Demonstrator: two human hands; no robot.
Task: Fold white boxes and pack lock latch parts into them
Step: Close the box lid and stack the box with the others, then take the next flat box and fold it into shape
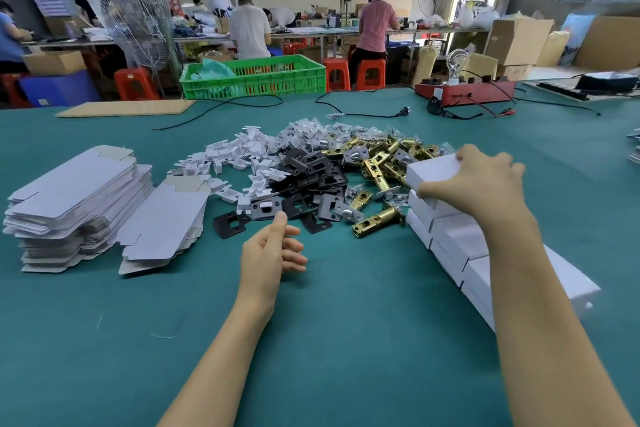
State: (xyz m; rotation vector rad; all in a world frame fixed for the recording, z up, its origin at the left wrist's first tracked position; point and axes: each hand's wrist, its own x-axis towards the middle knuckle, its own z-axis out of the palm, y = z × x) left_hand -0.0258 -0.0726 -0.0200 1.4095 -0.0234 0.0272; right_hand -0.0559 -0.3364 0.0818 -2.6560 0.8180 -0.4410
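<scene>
While the right hand point(481, 180) grips a white box point(431, 170), green felt point(346, 322) lies under the relaxed left hand point(270, 253).

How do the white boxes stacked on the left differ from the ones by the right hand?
The flat box blanks lie unfolded in thin layered piles with tabs showing; the folded boxes are closed, solid blocks in a row. Nothing touches the blanks, while the right hand grips the top folded box. Both are plain white cardboard.

We've got a teal table point(346, 340), white boxes point(453, 236) mid-right, black plates point(311, 177) and brassy gold latches point(377, 166) at centre, green crate point(256, 78) up top.
</scene>
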